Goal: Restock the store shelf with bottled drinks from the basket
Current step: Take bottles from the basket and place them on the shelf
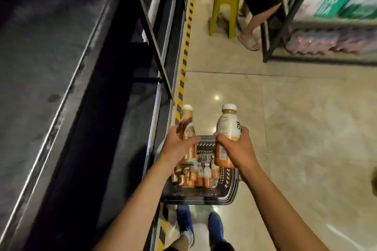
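Orange-and-cream labels are borne by two white-capped bottles held above the basket. The left bottle is gripped by curled fingers of the left hand, the right bottle likewise by the right hand. On the right bottle a dark Chinese character is partly seen.

Shop aisle, stocked shelving, shopping basket

Orange-white left bottle, right bottle, upright above black basket, dark shelf beside
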The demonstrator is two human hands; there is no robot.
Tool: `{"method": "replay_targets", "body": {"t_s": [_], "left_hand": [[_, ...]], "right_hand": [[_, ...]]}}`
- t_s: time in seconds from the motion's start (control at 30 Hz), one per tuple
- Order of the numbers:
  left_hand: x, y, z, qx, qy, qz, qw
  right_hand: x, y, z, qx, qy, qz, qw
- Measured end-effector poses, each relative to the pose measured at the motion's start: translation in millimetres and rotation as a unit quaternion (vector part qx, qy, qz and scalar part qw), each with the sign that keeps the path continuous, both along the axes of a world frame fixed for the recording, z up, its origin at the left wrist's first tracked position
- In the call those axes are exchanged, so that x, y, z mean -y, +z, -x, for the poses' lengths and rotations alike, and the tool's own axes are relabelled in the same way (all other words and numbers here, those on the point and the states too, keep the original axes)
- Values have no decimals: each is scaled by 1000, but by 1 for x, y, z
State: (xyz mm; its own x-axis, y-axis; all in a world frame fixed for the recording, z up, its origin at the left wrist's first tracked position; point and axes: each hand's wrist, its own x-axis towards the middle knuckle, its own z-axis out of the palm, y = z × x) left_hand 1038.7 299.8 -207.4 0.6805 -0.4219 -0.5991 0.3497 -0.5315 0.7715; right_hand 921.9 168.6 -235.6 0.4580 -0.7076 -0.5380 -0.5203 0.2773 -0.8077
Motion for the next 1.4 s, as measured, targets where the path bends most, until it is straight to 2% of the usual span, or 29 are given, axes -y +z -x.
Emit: {"method": "replay_targets", "body": {"t_s": [0.13,0.23,0.47,0.63,0.77,1.0,1.17,1.4], "left_hand": [[-16,83,23,15,45,72,996],[-26,125,39,46,74,112,990],[-65,180,75,129,176,157,963],[-128,214,111,176,281,168,928],[-191,250,151,235,364,151,888],[-316,298,256,342,495,114,790],[-399,313,355,384,582,77,713],[-503,317,498,399,666,57,628]], "right_hand": [[-4,76,9,79,1,19,997],[-8,116,10,119,58,49,990],[-28,176,6,192,182,75,961],[-82,211,4,245,294,71,921],[-150,248,7,290,388,53,873],[-296,309,50,359,543,-27,759],[-398,337,122,379,624,-70,680],[-525,357,244,404,688,-131,589]]}}
